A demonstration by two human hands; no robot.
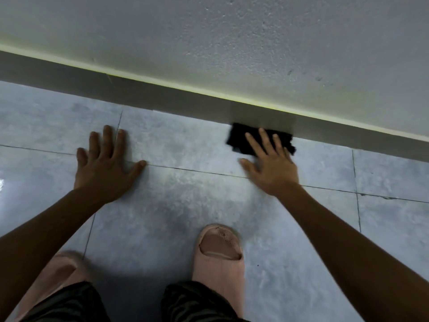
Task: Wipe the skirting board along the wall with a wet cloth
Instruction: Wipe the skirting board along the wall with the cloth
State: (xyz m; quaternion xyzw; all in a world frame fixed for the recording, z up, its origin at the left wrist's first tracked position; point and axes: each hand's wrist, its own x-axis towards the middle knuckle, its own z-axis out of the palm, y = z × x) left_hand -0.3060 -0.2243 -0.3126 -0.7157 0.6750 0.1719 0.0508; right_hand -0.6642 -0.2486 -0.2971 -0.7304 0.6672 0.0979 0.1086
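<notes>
Along the foot of the pale wall [255,43] runs a grey skirting board [162,96], crossing the view on a slant from upper left to lower right, with a thin yellowish line along its top edge. Against its lower edge, right of centre, sits a black cloth [239,138]. The right hand [271,166] lies flat on it, its straight, spread fingers [267,140] pressing down and curled round nothing. That hand covers the near right part of the cloth, and the cloth is so dark that no fold or dampness can be made out. Whether it lies on the tiles or is pushed up onto the face of the board cannot be told from this angle (its far edge at least meets the board).

Well to the left, the left hand [109,166] is planted palm down on the grey tiled floor [185,201], fingers straight and fanned, thumb out along a grout line, holding nothing.

Nearer the camera, a pink slipper [219,249] points toward the wall; a second slipper [62,268] at lower left is blurred and partly behind the left forearm. Dark patterned shorts [197,303] are cut off by the bottom edge
</notes>
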